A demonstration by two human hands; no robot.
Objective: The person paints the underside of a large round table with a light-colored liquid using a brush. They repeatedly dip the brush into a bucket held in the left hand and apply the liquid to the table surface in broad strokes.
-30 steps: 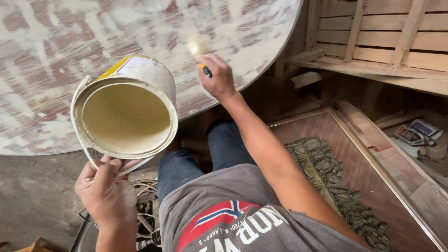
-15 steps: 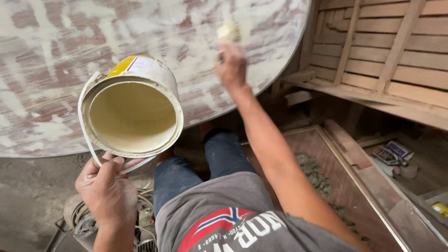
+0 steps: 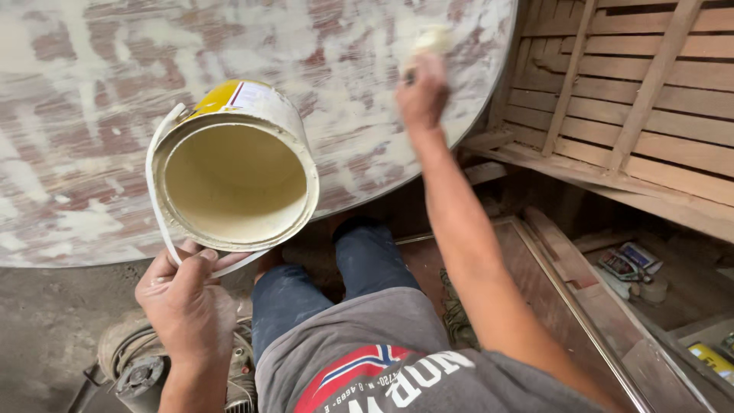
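Overhead, the big round surface (image 3: 92, 153), patchy with pale filler over reddish wood, fills most of the view, with slatted wooden panels (image 3: 642, 99) leaning beside it on the right. Below its edge the left hand (image 3: 187, 306) is closed around the white strap handle of a cream-lined paint bucket (image 3: 233, 172), tipped so its open mouth faces the person. Smallest, the right hand (image 3: 422, 95) is clenched on a blurred brush (image 3: 428, 42) pressed against the surface near its far rim.
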